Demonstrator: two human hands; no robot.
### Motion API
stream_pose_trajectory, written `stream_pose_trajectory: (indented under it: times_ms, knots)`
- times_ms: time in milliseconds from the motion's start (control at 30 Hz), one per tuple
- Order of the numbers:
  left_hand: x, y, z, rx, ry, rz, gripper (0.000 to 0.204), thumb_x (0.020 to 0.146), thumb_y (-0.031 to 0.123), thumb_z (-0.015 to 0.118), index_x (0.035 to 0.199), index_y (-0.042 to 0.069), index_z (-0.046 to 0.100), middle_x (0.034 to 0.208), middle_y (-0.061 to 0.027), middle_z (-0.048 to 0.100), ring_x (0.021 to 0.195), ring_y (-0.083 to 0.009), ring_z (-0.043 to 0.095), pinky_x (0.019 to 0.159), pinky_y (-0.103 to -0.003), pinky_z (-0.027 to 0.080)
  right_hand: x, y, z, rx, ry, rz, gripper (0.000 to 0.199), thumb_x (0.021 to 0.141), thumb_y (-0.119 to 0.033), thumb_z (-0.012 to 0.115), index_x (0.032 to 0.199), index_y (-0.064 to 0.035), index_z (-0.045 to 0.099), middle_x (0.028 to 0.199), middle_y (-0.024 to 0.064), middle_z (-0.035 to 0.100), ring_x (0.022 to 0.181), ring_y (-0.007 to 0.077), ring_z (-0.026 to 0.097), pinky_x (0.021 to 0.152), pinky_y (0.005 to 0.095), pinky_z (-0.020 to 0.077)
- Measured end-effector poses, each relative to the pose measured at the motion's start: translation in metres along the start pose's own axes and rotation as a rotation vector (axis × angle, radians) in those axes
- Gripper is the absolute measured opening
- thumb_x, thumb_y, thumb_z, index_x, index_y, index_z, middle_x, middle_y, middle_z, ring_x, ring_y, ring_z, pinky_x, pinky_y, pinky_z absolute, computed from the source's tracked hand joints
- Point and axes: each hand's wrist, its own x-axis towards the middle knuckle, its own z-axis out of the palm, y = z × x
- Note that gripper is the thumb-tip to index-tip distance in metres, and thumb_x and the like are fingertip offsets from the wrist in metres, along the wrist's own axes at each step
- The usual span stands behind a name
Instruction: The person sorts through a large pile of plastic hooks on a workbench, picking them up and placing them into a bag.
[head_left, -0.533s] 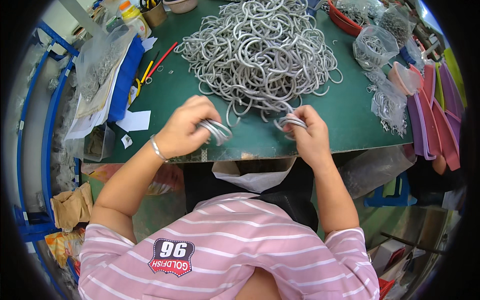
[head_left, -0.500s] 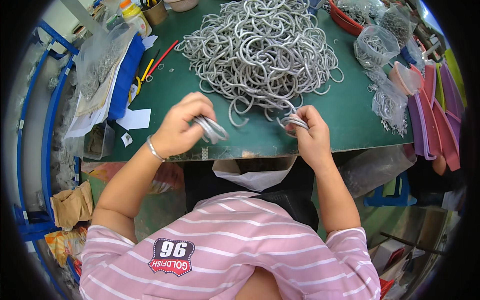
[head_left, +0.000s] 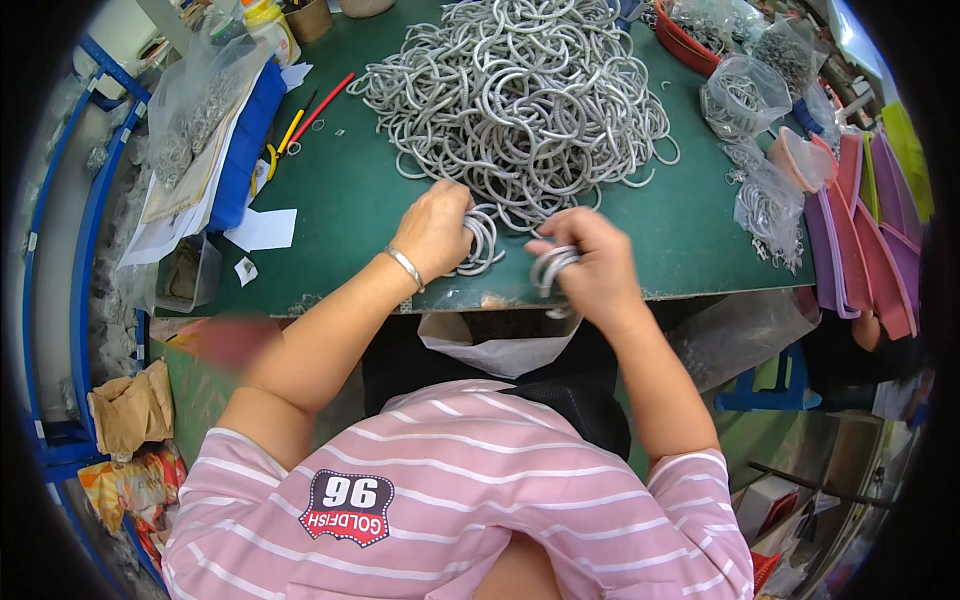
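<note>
1. Writing shows on a badge (head_left: pixel 347 507) on the pink, white-striped shirt (head_left: pixel 480 450): pale digits on a dark upper field, pale letters on a red lower band, all upside down in this view (the wearer's own chest, seen from above).
2. The pile (head_left: pixel 520 110) of silver-grey curved pieces is heaped on the far middle of the desk (head_left: pixel 340 185). Many are open arcs with free ends, tangled together; their rounded surfaces look finely ridged, with a dull metallic sheen.
3. The left hand (head_left: pixel 437 228), below a smooth silver bracelet (head_left: pixel 405 268), is closed around a bunch of grey loops (head_left: pixel 483 240), just in front of the pile.
4. The right hand (head_left: pixel 595 265), blurred, has its fingers curled about a smaller cluster of grey curves (head_left: pixel 553 268) near the desk's front edge; their exact number cannot be told.
5. Left of the pile lie a slim red stick (head_left: pixel 333 95), a yellow-handled tool (head_left: pixel 292 130) and flat white paper (head_left: pixel 262 230).
6. To the right, a crinkled clear bag (head_left: pixel 742 100) holds more grey pieces, near a red basin (head_left: pixel 678 45).
</note>
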Motion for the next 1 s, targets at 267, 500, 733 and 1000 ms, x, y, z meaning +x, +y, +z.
stream_pose_trajectory:
  times_ms: [267,500,733,1000]
  knots:
    - [-0.021,0.037,-0.058,-0.371,0.137,0.194,0.021,0.076,-0.007,0.054,0.095,0.001,0.05,0.079,-0.0179,0.061,0.076,-0.0372,0.064,0.067,-0.039,0.05,-0.004,0.01,0.038,-0.595,-0.041,-0.043,0.013,0.075,-0.002,0.058,0.088,-0.0038,0.058,0.088,0.01,0.057,0.072,0.0312,0.063,0.059,0.0396,0.0522]
    - [0.009,0.004,-0.034,-0.298,0.517,0.166,0.033,0.075,-0.003,0.075,0.075,0.005,0.043,0.085,-0.0062,0.056,0.071,-0.012,0.053,0.063,-0.024,0.047,0.004,0.012,0.022,-0.527,0.083,-0.091,0.019,0.074,0.0,0.059,0.092,-0.0066,0.06,0.095,0.0091,0.057,0.075,0.0314,0.063,0.059,0.0419,0.0521]
    - [0.014,0.002,0.019,-0.224,0.443,0.023,0.02,0.07,-0.007,0.057,0.088,0.001,0.054,0.085,-0.0168,0.059,0.078,-0.039,0.057,0.072,-0.043,0.047,0.0,0.013,0.029,-0.492,0.056,-0.225,0.022,0.074,-0.002,0.059,0.096,-0.0047,0.061,0.098,0.0096,0.059,0.08,0.0303,0.063,0.064,0.0385,0.0527]
    - [-0.004,0.028,-0.014,-0.277,0.337,0.221,0.022,0.072,-0.017,0.055,0.087,0.0,0.054,0.082,-0.012,0.064,0.076,-0.0243,0.065,0.069,-0.032,0.051,-0.003,0.012,0.035,-0.459,0.061,-0.062,0.029,0.074,-0.001,0.061,0.102,-0.0032,0.06,0.094,0.011,0.062,0.082,0.0298,0.062,0.067,0.0381,0.0522]
